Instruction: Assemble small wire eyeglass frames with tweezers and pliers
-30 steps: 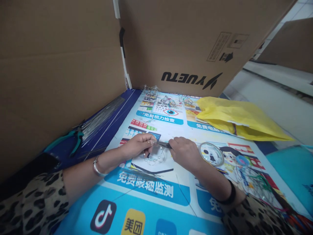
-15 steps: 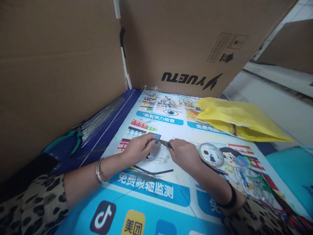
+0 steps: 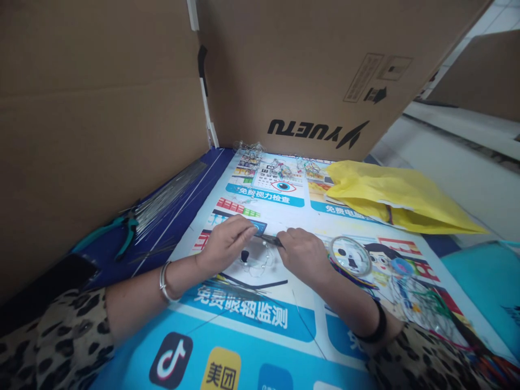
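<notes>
My right hand (image 3: 304, 254) is closed round dark, slim-nosed pliers (image 3: 270, 239), whose tip points left to my other hand. The fingers of my left hand (image 3: 227, 241) are pinched at that tip, on the end of a thin wire with small clear beads (image 3: 265, 260). The beaded wire hangs in a loose loop below the pliers, over the printed sheet. Just where the pliers' jaws meet the wire is too small to make out. Under my wrists lie several loose thin wires (image 3: 235, 286).
Teal-handled pliers (image 3: 128, 238) and a bundle of straight wires (image 3: 166, 200) lie at left. Cardboard walls (image 3: 284, 70) stand behind. To the right are a yellow bag (image 3: 390, 189), a ring-shaped coil (image 3: 351, 255), tangled coloured cords (image 3: 426, 303) and a teal pouch (image 3: 483, 287).
Both hands have shifted slightly; my left hand is a little higher and farther left. The pliers now lie nearer level, and more of the beaded loop shows below them.
</notes>
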A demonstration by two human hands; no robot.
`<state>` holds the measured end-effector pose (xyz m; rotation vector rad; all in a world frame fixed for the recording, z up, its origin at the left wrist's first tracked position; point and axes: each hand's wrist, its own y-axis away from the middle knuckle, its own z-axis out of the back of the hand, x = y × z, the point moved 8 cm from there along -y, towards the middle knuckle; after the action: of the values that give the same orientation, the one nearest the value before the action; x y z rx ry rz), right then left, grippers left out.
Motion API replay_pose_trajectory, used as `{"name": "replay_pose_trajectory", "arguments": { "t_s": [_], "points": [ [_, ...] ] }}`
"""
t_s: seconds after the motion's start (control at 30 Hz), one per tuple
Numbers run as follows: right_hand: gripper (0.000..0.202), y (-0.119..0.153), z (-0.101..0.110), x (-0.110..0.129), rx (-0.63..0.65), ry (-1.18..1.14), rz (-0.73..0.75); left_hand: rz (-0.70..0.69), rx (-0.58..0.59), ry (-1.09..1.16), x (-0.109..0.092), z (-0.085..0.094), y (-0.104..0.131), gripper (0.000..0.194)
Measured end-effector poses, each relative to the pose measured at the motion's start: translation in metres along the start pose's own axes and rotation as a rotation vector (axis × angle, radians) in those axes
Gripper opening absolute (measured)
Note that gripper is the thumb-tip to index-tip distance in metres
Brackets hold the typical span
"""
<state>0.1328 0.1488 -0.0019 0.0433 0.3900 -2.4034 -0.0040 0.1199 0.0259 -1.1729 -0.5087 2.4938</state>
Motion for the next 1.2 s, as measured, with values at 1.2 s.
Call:
{"name": "replay_pose_trajectory", "arguments": {
  "t_s": [1.2],
  "points": [
    [0.015, -0.001, -0.008, -0.001, 0.065, -0.156, -0.058, 0.238, 0.032, 0.307, 0.025, -0.013, 0.002, 0.025]
  ]
}}
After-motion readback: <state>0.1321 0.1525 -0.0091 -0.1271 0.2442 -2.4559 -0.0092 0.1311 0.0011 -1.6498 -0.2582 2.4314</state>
